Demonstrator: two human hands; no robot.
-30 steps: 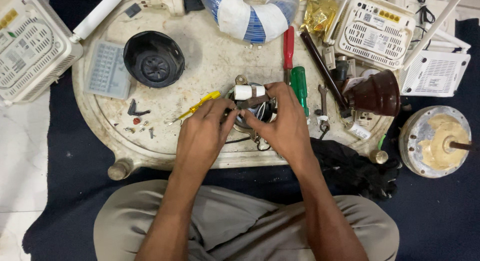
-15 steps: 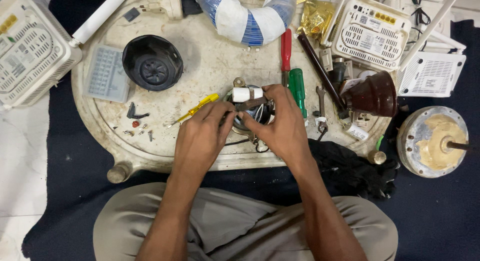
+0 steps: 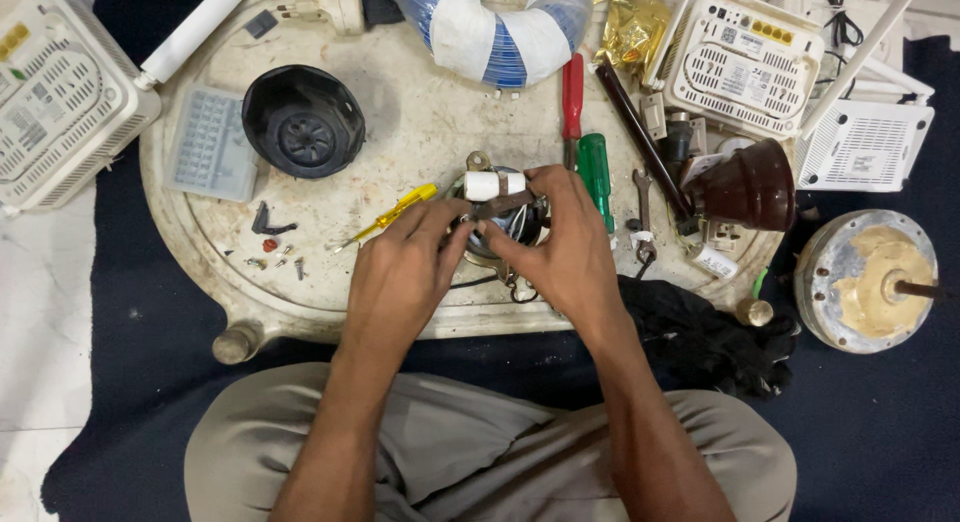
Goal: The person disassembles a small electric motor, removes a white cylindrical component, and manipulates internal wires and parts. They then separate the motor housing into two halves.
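A white box with holes sits far left of the small motor, and a black round cap lies nearer on the worn table. A yellow screwdriver lies just left of the motor. The left hand pinches the motor's left side with fingers pressed together. The motor sits mid-table, round and dark, with thin wires and a white tube on top. It looks partly open, so the work seems half done. The right hand curls over its right side, gripping it. Right of it lie a green screwdriver and a brown cone.
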